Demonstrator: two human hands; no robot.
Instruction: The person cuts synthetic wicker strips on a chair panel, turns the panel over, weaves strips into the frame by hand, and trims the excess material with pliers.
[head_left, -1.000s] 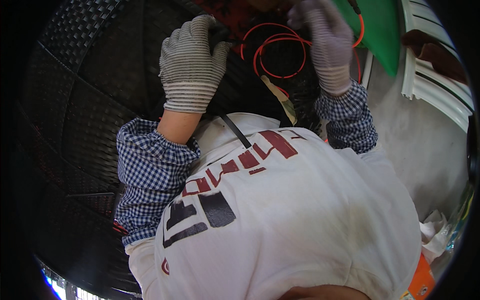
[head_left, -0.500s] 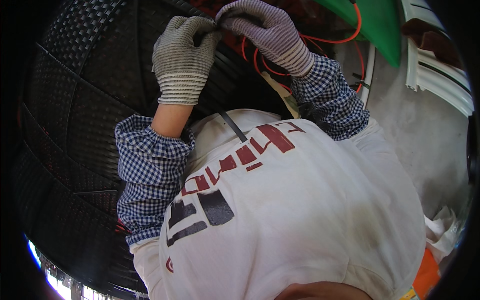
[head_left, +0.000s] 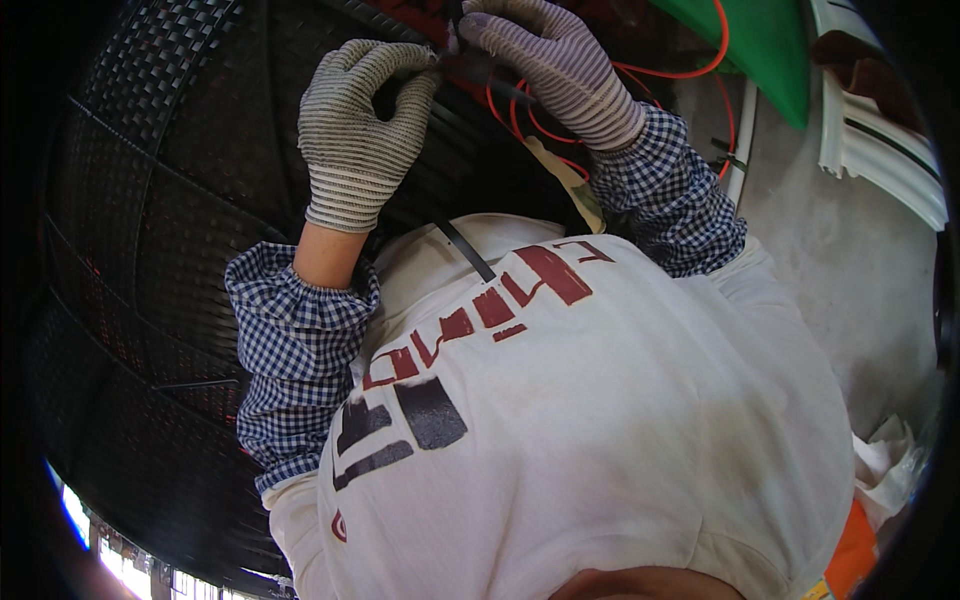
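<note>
A large black woven wicker piece (head_left: 190, 200) curves over the whole left side, and both hands are at its top edge. My left hand (head_left: 360, 135), in a grey striped knit glove, pinches thumb and forefinger together beside the dark weave. What sits between those fingertips is too small and dark to make out. My right hand (head_left: 560, 75), in a matching glove with a purple tint, is just to the right with its fingertips pinched. A small blurred bit shows at them, its kind unclear. A flat black strip (head_left: 465, 250) sticks out from the dark area against my white shirt.
Behind my right hand loops an orange-red hose (head_left: 722, 120). A green sheet (head_left: 760, 50) hangs at the upper right, near white ribbed panels (head_left: 880, 150). Grey floor (head_left: 800, 270) lies on the right, with crumpled white plastic (head_left: 885, 465) and an orange item (head_left: 853, 550) lower down.
My hands have drawn apart: the right has moved a little to the right, and the left slightly down and left. Earlier their fingertips met at one spot.
</note>
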